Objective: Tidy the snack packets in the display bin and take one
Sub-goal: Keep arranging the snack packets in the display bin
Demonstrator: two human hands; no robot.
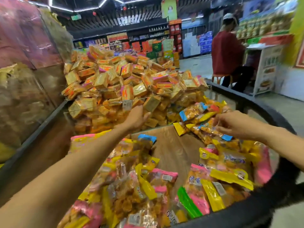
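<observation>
Just under the right grip: a blue-ended snack packet, fingertips touching.

The left hand reaches behind the clear divider, so its fingertips are hidden among the square packets. The right hand is motion-blurred, and its grip on the packet cannot be judged. Printing on the packets is too smeared to read. Both forearms are cut off by the picture's edges. The far shelves are blurred.
</observation>
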